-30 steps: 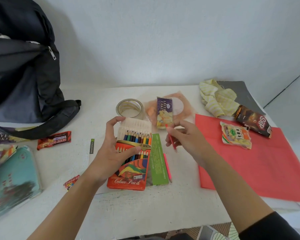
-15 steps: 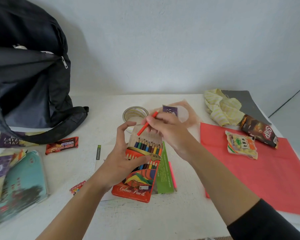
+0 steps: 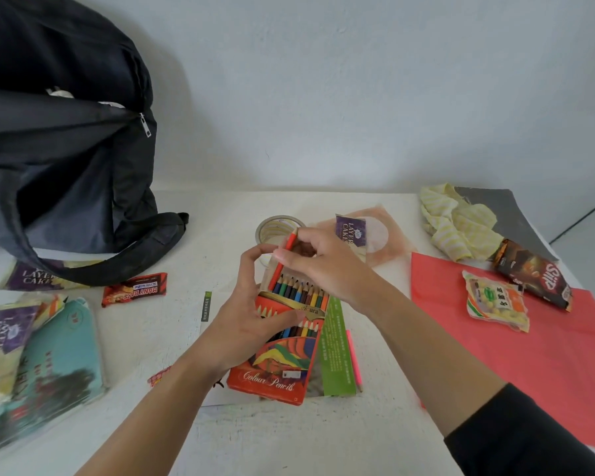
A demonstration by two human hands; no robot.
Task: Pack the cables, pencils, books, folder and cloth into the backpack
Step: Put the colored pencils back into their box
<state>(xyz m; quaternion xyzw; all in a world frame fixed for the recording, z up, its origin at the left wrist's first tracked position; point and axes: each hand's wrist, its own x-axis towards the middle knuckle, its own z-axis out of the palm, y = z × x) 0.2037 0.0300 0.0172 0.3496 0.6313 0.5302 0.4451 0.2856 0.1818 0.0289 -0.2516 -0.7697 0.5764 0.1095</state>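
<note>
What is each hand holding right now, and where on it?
Right hand pinches the red pencil mid-shaft; left hand grips the pencil box around its upper half.

The black backpack (image 3: 66, 159) slumps at the table's far left, mouth open, a strap trailing forward; the orange box of colour pencils (image 3: 279, 372) lies mid-table, flap up, gripped by the left hand (image 3: 248, 321); the right hand (image 3: 323, 266) pinches a red pencil (image 3: 277, 276), slanted, its lower end at the row's left; a pink pencil (image 3: 353, 359) lies beside the green-edged book (image 3: 335, 355) under the box; the red folder (image 3: 529, 365) lies flat at right; the yellow striped cloth (image 3: 457, 225) sits crumpled behind it; a teal book (image 3: 59, 355) lies near left.
</note>
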